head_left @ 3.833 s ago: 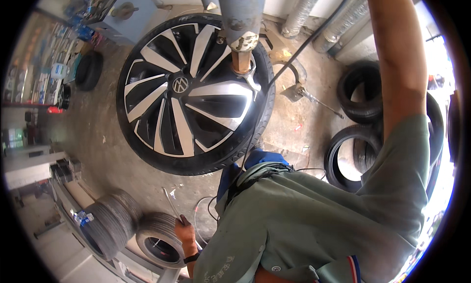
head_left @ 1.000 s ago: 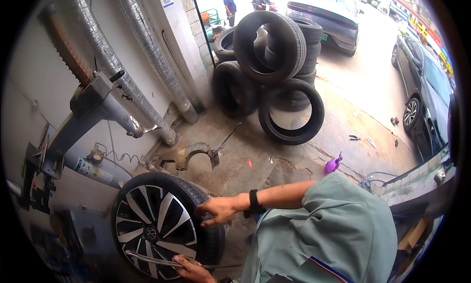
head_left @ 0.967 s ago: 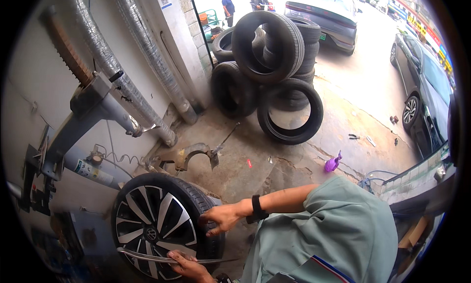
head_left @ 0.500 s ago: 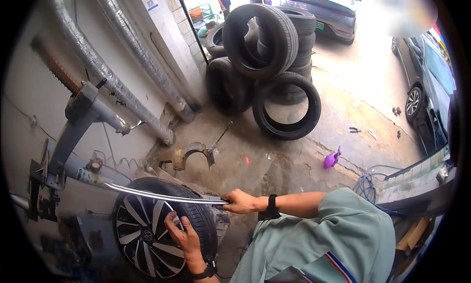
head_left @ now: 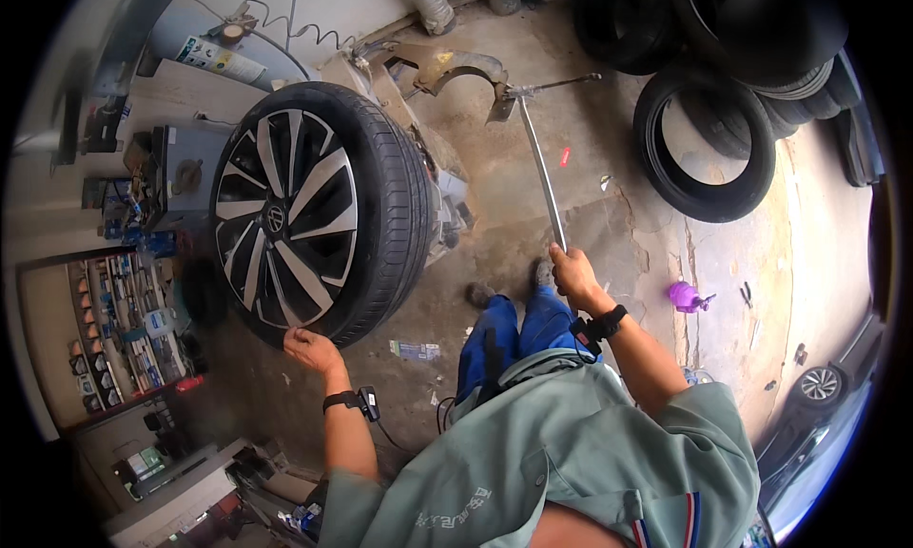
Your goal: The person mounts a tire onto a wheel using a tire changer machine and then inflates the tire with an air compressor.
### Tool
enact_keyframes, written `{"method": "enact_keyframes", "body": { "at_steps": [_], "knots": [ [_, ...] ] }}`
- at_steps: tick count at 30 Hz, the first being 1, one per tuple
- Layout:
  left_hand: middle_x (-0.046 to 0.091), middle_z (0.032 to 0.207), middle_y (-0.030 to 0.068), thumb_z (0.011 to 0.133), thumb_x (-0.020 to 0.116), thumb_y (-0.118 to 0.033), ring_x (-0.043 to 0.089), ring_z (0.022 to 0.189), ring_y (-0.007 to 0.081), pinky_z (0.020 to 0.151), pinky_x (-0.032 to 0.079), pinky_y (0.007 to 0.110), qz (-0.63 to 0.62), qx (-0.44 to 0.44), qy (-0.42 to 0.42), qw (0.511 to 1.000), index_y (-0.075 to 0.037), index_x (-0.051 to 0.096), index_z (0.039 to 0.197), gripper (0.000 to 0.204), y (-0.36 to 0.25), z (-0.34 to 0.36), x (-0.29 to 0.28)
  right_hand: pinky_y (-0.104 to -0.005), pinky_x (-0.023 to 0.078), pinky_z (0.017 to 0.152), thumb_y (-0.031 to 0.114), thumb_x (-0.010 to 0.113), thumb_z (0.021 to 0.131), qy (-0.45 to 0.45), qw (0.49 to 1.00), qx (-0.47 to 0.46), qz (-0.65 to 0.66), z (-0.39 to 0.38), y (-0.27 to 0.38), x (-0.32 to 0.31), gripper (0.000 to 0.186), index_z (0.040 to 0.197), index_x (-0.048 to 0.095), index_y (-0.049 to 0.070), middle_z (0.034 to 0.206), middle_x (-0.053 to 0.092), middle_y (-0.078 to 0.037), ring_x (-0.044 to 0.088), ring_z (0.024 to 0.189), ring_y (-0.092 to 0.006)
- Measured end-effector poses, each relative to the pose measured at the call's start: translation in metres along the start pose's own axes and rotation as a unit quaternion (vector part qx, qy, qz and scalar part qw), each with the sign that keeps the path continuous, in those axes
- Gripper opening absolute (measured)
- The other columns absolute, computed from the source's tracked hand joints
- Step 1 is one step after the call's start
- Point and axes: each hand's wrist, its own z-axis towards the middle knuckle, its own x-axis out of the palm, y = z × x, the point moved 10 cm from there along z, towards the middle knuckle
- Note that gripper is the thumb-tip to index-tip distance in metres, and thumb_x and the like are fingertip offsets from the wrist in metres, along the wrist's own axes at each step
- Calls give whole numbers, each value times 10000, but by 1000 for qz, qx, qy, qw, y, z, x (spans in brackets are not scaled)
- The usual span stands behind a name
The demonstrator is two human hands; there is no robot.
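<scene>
A large wheel (head_left: 285, 206) with a black tyre and a silver-and-black rim stands upright at my left. My left hand (head_left: 314, 348) grips its lower edge with curled fingers. My right hand (head_left: 575, 277), in front of my legs, is closed round a long steel bar (head_left: 540, 168), whose far end overlaps a curved metal bead-breaker arm (head_left: 456, 68); whether they touch I cannot tell.
Several loose tyres (head_left: 704, 149) are piled at upper right. A purple bottle (head_left: 689, 296) and pliers lie right of me. A gas cylinder (head_left: 214, 58) is by the upper-left wall, shelves of tools (head_left: 124, 329) at left, a car (head_left: 823, 386) at far right.
My view has turned down and toward the wheel. My left hand has moved to the tyre's lower edge, while my right hand has carried the bar forward, now pointing away from me.
</scene>
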Motion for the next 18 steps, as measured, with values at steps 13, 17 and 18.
{"method": "enact_keyframes", "body": {
  "at_steps": [13, 17, 18],
  "knots": [
    [581, 1050, 222, 794, 398, -40, 532, 1001, 381, 932, 410, 465, -69, 35, -83, 994, 43, 543, 911, 204, -11, -13, -3, -478, 533, 586, 284, 481, 985, 4, 999, -37, 6, 17, 107, 149, 421, 854, 586, -101, 700, 633, -273, 669, 615, -408],
    [585, 1054, 226, 794, 403, -55, 528, 995, 373, 941, 404, 466, -49, 57, -85, 994, 42, 538, 888, 191, -12, -12, -7, -484, 486, 661, 294, 498, 983, 82, 994, -73, 14, -2, 90, 179, 372, 873, 584, -51, 734, 608, -270, 606, 689, -422],
    [585, 1054, 226, 794, 403, -55, 528, 995, 373, 941, 404, 466, -48, 57, -85, 994, 42, 538, 888, 191, -14, -10, -8, -432, 476, 512, 304, 501, 987, 96, 990, 1, 101, 2, 83, 163, 358, 834, 561, -14, 643, 601, -157, 595, 520, -299]
  ]
}}
